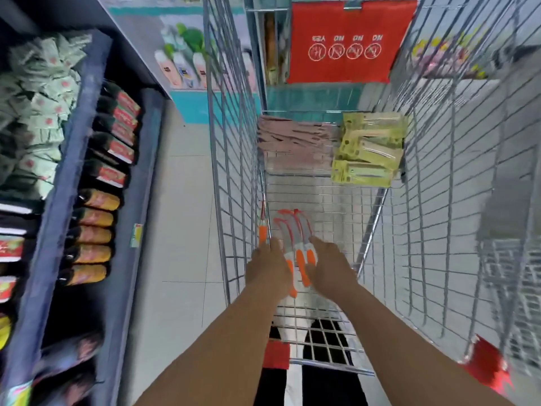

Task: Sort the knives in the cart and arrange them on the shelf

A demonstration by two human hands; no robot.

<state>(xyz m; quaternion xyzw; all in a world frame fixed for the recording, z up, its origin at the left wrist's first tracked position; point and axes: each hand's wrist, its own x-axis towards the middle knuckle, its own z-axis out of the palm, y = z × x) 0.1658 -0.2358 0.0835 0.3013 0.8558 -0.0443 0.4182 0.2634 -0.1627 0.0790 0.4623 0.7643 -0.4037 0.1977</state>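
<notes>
Both hands (295, 266) on orange-handled knives (295, 244), cart (234, 171) wire around, yellow packs (369, 148) beyond

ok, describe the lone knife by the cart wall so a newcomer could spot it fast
Look into the wire cart, at its left wall. One orange-handled knife stands apart there against the wire, just beyond the left hand. Unlike the bunch of matching knives gathered between both hands, it is alone and touched by neither the left nor the right hand.

bright even light | strong motion blur on cart (439, 142) sides | wide-angle bending at edges
</notes>
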